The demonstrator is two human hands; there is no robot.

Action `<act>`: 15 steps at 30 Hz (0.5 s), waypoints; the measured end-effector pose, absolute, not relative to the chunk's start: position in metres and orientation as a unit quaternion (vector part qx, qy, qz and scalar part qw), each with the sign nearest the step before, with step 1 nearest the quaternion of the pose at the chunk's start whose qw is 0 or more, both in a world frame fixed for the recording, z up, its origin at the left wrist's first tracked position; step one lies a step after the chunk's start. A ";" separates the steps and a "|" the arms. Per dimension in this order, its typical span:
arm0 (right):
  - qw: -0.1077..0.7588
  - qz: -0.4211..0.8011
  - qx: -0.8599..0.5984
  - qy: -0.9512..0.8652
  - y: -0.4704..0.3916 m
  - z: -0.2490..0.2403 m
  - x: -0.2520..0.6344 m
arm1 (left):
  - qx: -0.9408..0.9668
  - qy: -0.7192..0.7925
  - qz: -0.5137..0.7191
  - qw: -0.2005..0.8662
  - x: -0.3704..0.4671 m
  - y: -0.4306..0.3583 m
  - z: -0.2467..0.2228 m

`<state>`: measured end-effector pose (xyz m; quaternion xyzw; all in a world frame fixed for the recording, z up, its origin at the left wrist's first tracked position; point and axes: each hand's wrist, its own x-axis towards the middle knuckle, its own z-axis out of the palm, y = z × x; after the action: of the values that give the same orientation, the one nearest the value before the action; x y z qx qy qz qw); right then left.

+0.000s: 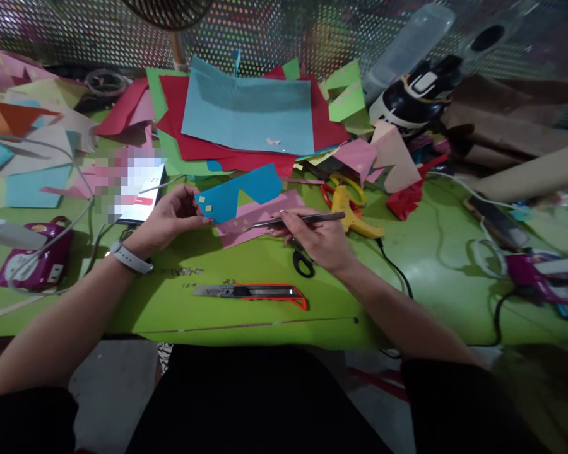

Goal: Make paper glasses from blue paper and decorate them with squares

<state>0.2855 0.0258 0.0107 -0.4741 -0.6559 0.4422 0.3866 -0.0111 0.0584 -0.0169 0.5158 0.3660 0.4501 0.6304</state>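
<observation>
My left hand [173, 214] pinches the left end of a blue paper piece [262, 183] that has a notch in its lower edge and small yellow squares near its left end. Under it lies a pink paper strip [234, 238] with a few small yellowish bits on it. In my right hand [317, 239] is a slim pair of metal tweezers [329, 217], its tip pointing left over the pink strip. A black scissor handle [303, 264] shows below that hand. Nearer me, an orange-edged utility knife [260, 292] lies on the green table [246, 331], blade to the left.
A yellow glue gun [350, 211] with a black cord sits right of my right hand. Behind are stacked coloured papers [250, 116], a black-and-white bottle [411, 94] and a mesh wall. A lit phone [144, 183] and a purple power strip [35, 255] are left.
</observation>
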 end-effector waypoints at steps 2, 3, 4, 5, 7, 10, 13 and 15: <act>0.397 0.433 -0.465 -0.662 0.028 0.002 0.283 | 0.516 0.365 0.442 0.636 -0.009 0.058 -0.018; 0.397 0.425 -0.459 -0.672 0.028 -0.001 0.283 | 0.515 0.364 0.439 0.640 -0.009 0.058 -0.019; 0.397 0.414 -0.452 -0.684 0.028 -0.004 0.283 | 0.514 0.363 0.437 0.642 -0.009 0.058 -0.020; 0.398 0.402 -0.444 -0.695 0.029 -0.006 0.284 | 0.512 0.364 0.436 0.644 -0.009 0.059 -0.020; 0.412 0.375 -0.422 -0.715 0.029 -0.009 0.286 | 0.509 0.364 0.435 0.647 -0.009 0.059 -0.021; 0.441 0.347 -0.372 -0.740 0.031 -0.012 0.289 | 0.510 0.364 0.429 0.651 -0.009 0.060 -0.020; 0.441 0.360 -0.372 -0.733 0.032 -0.016 0.290 | 0.511 0.367 0.422 0.653 -0.010 0.059 -0.018; 0.441 0.386 -0.403 -0.703 0.034 -0.018 0.291 | 0.511 0.371 0.419 0.652 -0.010 0.059 -0.018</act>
<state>0.2907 0.0336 -0.0177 -0.4030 -0.7031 0.3861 0.4406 -0.0100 0.0590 -0.0183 0.5110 0.3712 0.4188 0.6524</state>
